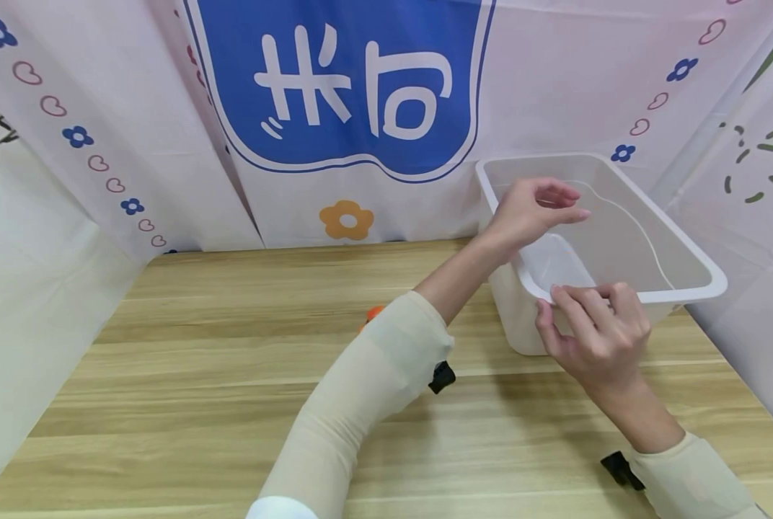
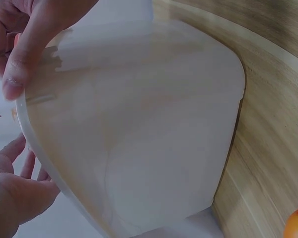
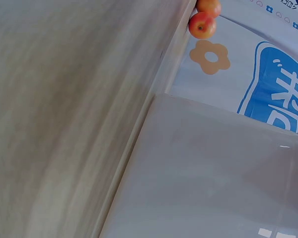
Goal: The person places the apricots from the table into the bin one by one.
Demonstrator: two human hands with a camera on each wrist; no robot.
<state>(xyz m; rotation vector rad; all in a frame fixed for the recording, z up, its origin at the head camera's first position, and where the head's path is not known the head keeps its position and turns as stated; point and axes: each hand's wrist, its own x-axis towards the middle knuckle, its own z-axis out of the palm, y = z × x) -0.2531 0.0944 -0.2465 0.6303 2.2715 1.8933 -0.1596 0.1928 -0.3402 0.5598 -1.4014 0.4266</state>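
A white plastic bin [image 1: 620, 295] stands upright on the table. My right hand [image 1: 597, 328] grips its near rim close to the left corner, thumb on the outer side and fingers bent over the edge. In the left wrist view that thumb and fingers of the right hand [image 2: 37, 37] show at the rim. My left hand [image 1: 532, 213] hangs over the bin's left side, fingers loosely bent and apart from the thumb, with nothing between them. Two red-orange round fruits [image 3: 202, 25] show in the right wrist view; my left sleeve mostly hides them in the head view.
The wooden tabletop [image 1: 185, 389] stretches to the left of the bin. A printed white cloth [image 1: 419, 209] with a blue sign hangs behind it, and more cloth [image 1: 756, 274] hangs on the right. Black pieces [image 1: 442, 377] sit at both sleeve cuffs.
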